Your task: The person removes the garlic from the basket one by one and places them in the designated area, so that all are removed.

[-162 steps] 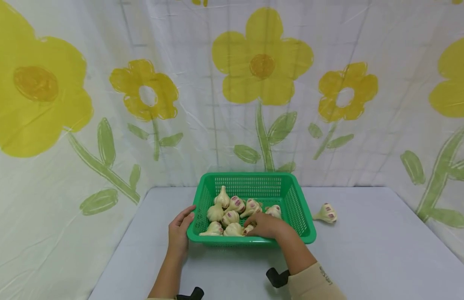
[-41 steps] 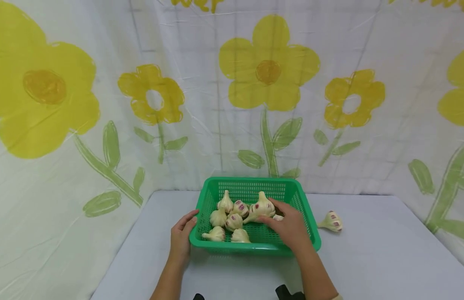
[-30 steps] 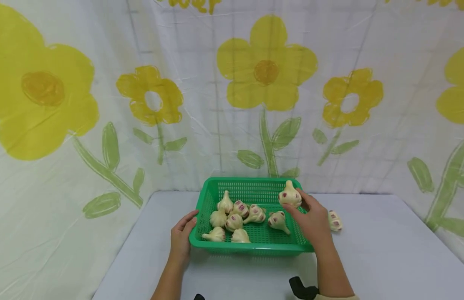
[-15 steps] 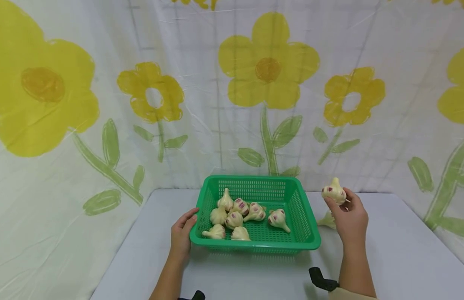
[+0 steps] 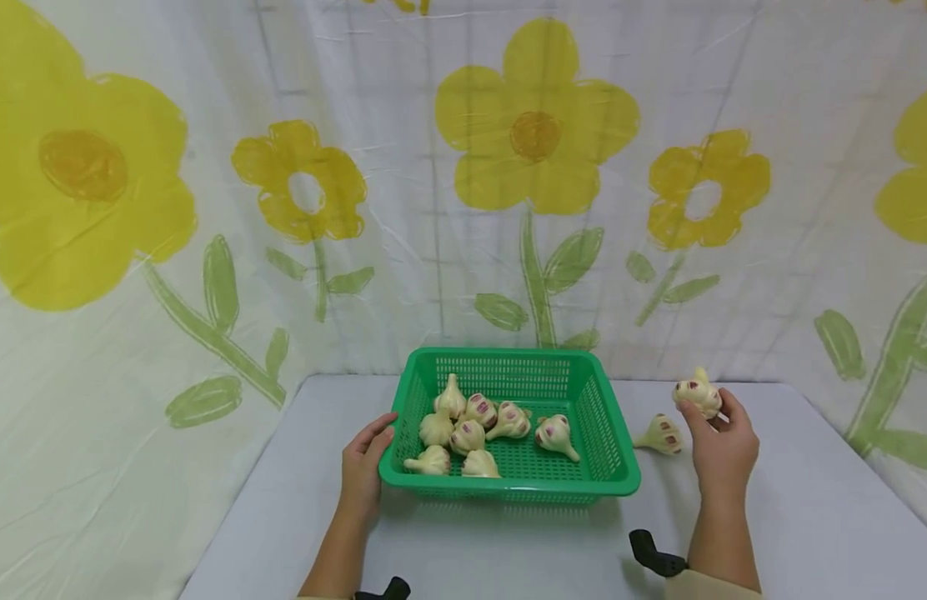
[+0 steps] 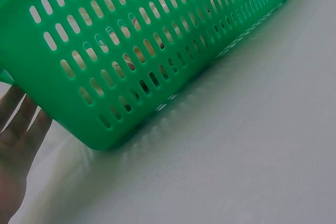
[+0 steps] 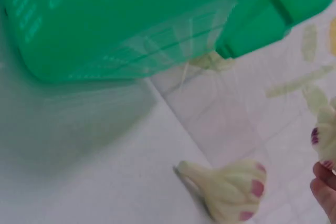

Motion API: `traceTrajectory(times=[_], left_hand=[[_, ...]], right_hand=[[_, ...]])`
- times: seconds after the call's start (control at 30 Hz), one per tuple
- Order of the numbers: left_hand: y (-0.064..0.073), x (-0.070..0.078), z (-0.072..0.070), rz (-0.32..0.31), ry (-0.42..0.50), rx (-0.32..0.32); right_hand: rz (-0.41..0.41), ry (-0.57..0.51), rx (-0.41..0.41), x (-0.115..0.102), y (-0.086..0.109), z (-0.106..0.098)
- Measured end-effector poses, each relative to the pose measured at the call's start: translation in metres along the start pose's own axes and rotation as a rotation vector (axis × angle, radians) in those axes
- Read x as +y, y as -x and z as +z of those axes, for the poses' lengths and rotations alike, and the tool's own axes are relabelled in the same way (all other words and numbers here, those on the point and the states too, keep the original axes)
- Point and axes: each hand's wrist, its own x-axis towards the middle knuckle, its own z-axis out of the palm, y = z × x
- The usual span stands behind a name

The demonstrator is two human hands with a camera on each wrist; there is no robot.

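Note:
My right hand (image 5: 726, 454) pinches a garlic bulb (image 5: 699, 394) between thumb and fingers, raised over the right side of the table, its stem pointing up. The right wrist view catches only part of that bulb (image 7: 326, 135) and fingertips at its edge. Just left of and below it, another garlic bulb (image 5: 661, 435) lies on the table with its stem toward the green plastic basket (image 5: 508, 487). My left hand (image 5: 362, 467) rests against the basket's left side, its fingers fairly straight along the outer wall in the left wrist view. Several garlic bulbs (image 5: 467, 437) lie inside, mostly on the left.
A lone garlic bulb (image 5: 557, 437) lies in the right half of the basket. The white table (image 5: 508, 550) ends at a hanging cloth (image 5: 388, 250) printed with yellow flowers. Black wrist mounts (image 5: 656, 557) sit on both wrists.
My right hand has lifted a garlic bulb out of the basket and carried it right, past the bulb on the table. My left hand stays at the basket's left side.

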Motion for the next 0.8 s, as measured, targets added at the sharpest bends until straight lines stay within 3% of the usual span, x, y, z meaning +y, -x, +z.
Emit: traceTrajectory(times=[0.27,0.47,0.8], left_hand=[[-0.003,0.003,0.001,-0.014,0.005,-0.019],[-0.003,0.001,0.0,-0.03,0.007,-0.018],[0.0,0.0,0.0,-0.034,0.009,-0.014]], right_hand=[[0.127,-0.045,0.02,0.023,-0.013,-0.004],[0.204,0.007,-0.008,0.039,-0.015,-0.005],[0.257,0.01,-0.029,0.056,-0.018,-0.006]])
